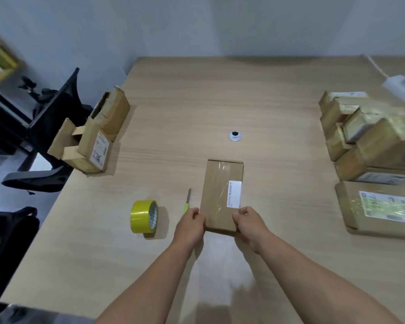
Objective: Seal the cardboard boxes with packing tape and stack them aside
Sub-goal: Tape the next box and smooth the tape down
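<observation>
A flat cardboard box [220, 192] with a white label and a strip of clear tape along its top lies on the wooden table [197, 101], in front of me. My left hand [191, 224] grips its near left corner and my right hand [249, 224] grips its near right corner. A roll of yellow packing tape [143, 216] stands on edge to the left of my hands. Scissors with a green handle [187, 201] lie between the roll and the box.
Open, untaped boxes [91, 136] sit at the table's left edge. A stack of taped boxes [365, 136] fills the right side, with a flat labelled box [379, 206] in front of it. A cable grommet [235, 136] sits mid-table. Black chairs [47, 122] stand left of the table.
</observation>
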Tool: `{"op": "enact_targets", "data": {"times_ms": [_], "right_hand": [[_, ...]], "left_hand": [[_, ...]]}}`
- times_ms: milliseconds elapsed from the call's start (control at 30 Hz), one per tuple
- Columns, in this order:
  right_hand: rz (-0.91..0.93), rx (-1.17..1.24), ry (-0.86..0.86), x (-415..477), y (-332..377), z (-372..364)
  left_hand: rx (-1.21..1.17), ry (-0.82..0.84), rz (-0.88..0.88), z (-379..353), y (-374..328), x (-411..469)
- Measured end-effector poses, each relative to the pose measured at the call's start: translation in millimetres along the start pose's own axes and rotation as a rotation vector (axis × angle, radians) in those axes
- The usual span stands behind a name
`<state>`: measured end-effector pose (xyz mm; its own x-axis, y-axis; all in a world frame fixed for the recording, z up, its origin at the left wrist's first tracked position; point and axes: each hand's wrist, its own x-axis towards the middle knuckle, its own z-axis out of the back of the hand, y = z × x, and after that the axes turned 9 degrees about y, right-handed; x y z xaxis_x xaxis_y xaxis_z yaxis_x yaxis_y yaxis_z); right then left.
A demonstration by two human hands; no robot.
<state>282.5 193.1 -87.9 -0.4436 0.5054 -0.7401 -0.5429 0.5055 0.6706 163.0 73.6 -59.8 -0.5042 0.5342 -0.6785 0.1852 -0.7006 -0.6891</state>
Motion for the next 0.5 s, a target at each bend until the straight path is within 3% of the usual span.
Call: {"op": "enact_targets", "data": {"times_ms": [200, 367, 500], "right_hand": [[-0.007, -0.192, 0.175, -13.4, -16.1, 27.8], [0.005, -0.386, 0.330, -20.2, -21.3, 48.8], [-0.016, -0.499, 0.399, -22.6, -23.7, 59.6]], "left_hand": [[0.041, -0.021, 0.008, -14.5, 6.9, -3.7], [-0.380, -0.138, -0.137, -10.5, -16.2, 1.7], [-0.470, -0.148, -0.173, -15.1, -31.8, 2.9]]}}
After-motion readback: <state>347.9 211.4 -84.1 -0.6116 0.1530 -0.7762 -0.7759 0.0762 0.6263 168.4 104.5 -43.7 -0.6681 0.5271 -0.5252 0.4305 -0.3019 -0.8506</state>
